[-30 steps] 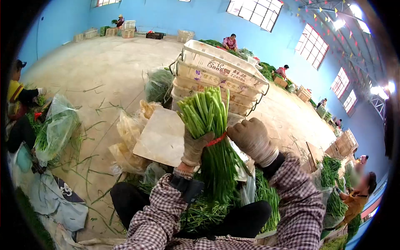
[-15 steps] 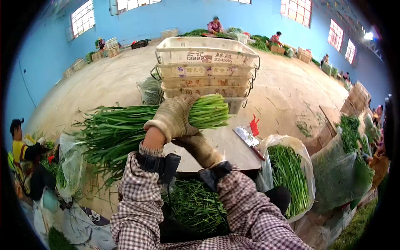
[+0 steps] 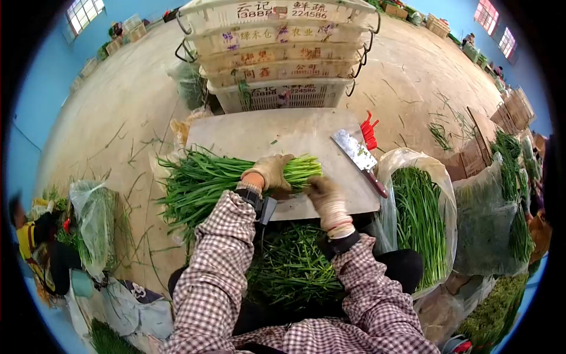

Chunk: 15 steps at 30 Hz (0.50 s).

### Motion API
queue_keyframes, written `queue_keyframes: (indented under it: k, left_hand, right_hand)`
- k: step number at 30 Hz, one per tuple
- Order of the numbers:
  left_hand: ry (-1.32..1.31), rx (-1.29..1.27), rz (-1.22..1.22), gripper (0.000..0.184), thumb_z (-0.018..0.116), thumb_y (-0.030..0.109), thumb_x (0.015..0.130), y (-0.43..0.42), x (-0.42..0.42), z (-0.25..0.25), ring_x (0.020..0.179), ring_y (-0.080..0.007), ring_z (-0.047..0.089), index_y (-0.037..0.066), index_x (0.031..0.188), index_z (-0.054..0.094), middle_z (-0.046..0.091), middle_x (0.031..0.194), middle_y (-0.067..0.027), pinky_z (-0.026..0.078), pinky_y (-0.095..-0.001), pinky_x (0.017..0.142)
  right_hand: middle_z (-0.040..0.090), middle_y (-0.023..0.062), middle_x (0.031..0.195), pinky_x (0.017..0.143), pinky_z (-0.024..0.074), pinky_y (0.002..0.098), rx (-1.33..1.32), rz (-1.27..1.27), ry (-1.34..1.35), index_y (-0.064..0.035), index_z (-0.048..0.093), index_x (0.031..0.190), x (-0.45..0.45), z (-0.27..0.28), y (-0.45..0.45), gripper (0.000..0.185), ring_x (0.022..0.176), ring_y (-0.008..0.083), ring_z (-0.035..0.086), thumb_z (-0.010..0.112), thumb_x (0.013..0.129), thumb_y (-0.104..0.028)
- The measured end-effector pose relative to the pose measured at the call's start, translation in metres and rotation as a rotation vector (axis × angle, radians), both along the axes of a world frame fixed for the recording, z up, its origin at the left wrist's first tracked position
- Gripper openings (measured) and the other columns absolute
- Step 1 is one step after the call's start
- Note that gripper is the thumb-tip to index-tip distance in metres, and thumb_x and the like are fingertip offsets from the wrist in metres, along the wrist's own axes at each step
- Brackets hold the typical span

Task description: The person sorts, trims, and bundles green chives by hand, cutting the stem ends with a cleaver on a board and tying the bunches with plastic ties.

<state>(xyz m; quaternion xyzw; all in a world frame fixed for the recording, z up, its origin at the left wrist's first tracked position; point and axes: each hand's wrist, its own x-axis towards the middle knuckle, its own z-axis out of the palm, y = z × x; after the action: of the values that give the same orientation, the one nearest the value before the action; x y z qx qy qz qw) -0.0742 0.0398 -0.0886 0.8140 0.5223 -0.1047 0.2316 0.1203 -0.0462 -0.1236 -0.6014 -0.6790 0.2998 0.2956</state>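
A bunch of garlic chives [image 3: 203, 184] lies across a pale board [image 3: 236, 130], its long green leaves to the left and its light stem ends to the right. My left hand [image 3: 272, 172], in a worn beige glove, is wrapped over the bunch near the stems. Beside the stem ends is my gloved right hand [image 3: 329, 203], its fingers curled together; what they hold, if anything, is hidden. On the board's right side rests a cleaver [image 3: 355, 154] with green scraps on its blade and a dark red handle.
Stacked white plastic crates [image 3: 283, 97] stand behind the board. Red ties [image 3: 369, 131] hang at its right edge. An open plastic bag [image 3: 449, 236] of chives is to the right; loose green leaves [image 3: 295, 265] lie below the board. A person [image 3: 44, 248] sits far left.
The view has tilted down. The bunch has been lowered onto the board under my left hand. My right hand has moved from beneath the left wrist to the right, by the stem ends.
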Motion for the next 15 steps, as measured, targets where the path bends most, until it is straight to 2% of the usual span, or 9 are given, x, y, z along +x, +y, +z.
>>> queue_keyframes:
  k: [2, 5, 6, 9, 10, 13, 15]
  left_hand:
    - [0.007, 0.012, 0.002, 0.1, 0.082, 0.044, 0.069, -0.004, 0.002, 0.005, 0.128, -0.034, 0.048, 0.011, 0.149, 0.031, 0.046, 0.142, -0.0177, 0.044, -0.0417, 0.106]
    - [0.032, 0.047, -0.027, 0.098, 0.082, 0.036, 0.068, 0.002, -0.001, -0.007, 0.126, -0.0329, 0.051, 0.011, 0.148, 0.031, 0.047, 0.141, -0.0173, 0.046, -0.0412, 0.104]
    - [0.039, 0.059, -0.031, 0.098, 0.082, 0.035, 0.068, 0.001, 0.0, -0.005, 0.125, -0.0328, 0.051, 0.011, 0.148, 0.032, 0.048, 0.141, -0.0174, 0.046, -0.0412, 0.103]
    - [0.061, 0.053, -0.036, 0.098, 0.082, 0.033, 0.066, -0.003, 0.002, 0.003, 0.123, -0.0324, 0.053, 0.011, 0.148, 0.032, 0.049, 0.139, -0.0177, 0.047, -0.0409, 0.102]
    - [0.07, 0.044, -0.041, 0.099, 0.082, 0.033, 0.066, -0.004, 0.003, 0.008, 0.122, -0.0323, 0.054, 0.011, 0.148, 0.032, 0.05, 0.138, -0.0178, 0.047, -0.0407, 0.102]
    - [0.057, 0.056, -0.05, 0.1, 0.083, 0.034, 0.064, -0.003, 0.004, 0.008, 0.121, -0.0324, 0.054, 0.011, 0.147, 0.033, 0.052, 0.136, -0.018, 0.047, -0.0404, 0.101]
    - [0.033, 0.083, -0.057, 0.102, 0.085, 0.041, 0.063, -0.004, 0.003, 0.005, 0.119, -0.0328, 0.055, 0.008, 0.145, 0.035, 0.054, 0.133, -0.0178, 0.047, -0.0402, 0.1]
  right_hand:
    - [0.068, 0.0084, 0.099, 0.076, 0.0523, 0.041, 0.41, 0.028, -0.303, -0.0166, 0.069, 0.102, 0.008, 0.025, 0.015, 0.023, 0.09, 0.0282, 0.066, 0.071, 0.08, -0.024]
    - [0.067, 0.0054, 0.098, 0.074, 0.052, 0.0397, 0.468, 0.258, -0.633, -0.0187, 0.069, 0.098, -0.004, 0.027, 0.041, 0.019, 0.09, 0.0254, 0.066, 0.07, 0.08, -0.025]
    - [0.067, 0.0037, 0.101, 0.077, 0.0517, 0.0395, 0.347, 0.321, -0.761, -0.0202, 0.069, 0.099, -0.009, 0.029, 0.048, 0.018, 0.093, 0.0243, 0.066, 0.067, 0.082, -0.026]
    - [0.067, 0.0033, 0.098, 0.075, 0.0489, 0.042, 0.338, 0.465, -0.92, -0.0197, 0.068, 0.097, -0.01, 0.024, 0.063, 0.019, 0.091, 0.0262, 0.065, 0.063, 0.086, -0.033]
    - [0.067, 0.0035, 0.097, 0.076, 0.049, 0.042, 0.282, 0.447, -0.95, -0.0193, 0.068, 0.095, -0.01, 0.027, 0.068, 0.017, 0.091, 0.0264, 0.065, 0.062, 0.086, -0.033]
    - [0.067, 0.0057, 0.096, 0.076, 0.049, 0.042, 0.305, 0.473, -0.803, -0.0177, 0.068, 0.093, 0.001, 0.037, 0.076, 0.017, 0.09, 0.0279, 0.065, 0.061, 0.086, -0.032]
    - [0.067, 0.0078, 0.095, 0.074, 0.0498, 0.0432, 0.287, 0.456, -0.685, -0.0161, 0.067, 0.094, 0.01, 0.033, 0.074, 0.015, 0.087, 0.0302, 0.065, 0.06, 0.088, -0.028]
